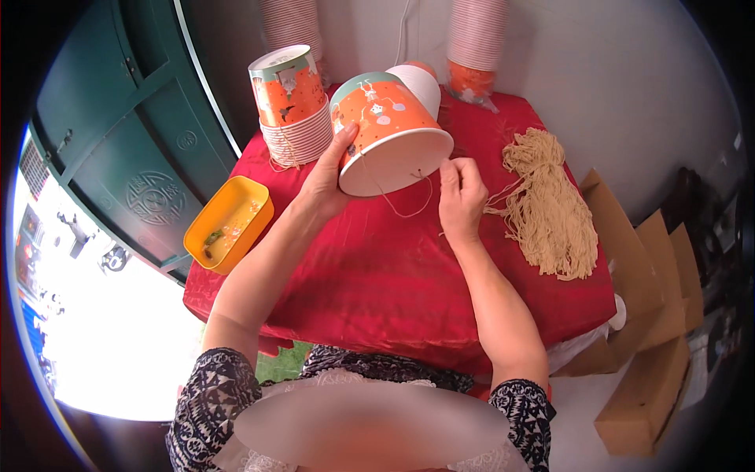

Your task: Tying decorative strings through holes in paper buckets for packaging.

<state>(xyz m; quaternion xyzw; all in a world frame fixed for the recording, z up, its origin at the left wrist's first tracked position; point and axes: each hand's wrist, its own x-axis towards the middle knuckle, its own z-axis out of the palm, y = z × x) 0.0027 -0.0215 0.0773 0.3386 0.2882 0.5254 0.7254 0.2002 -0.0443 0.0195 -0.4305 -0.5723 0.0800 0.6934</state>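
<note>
My left hand (329,173) grips an orange paper bucket (385,114) by its side, thumb on the printed wall. The bucket is tilted, its white-rimmed mouth toward me and its green-edged base pointing away. A thin beige cord (405,215) passes through its wall and hangs in a loop below the mouth. Close by the right side of the rim, my right hand (462,195) is closed with thumb and fingers pinched; what lies between them is hidden. To the right of that hand lies a tied bundle of beige cords (546,212), with loose strands reaching toward my wrist.
A stack of similar buckets (295,141) stands upside down at the back left, and a white-sided stack (421,88) lies behind the held bucket. A yellow tub (261,206) sits at the left edge of the red-covered table (370,291). Cardboard boxes (637,401) stand at right.
</note>
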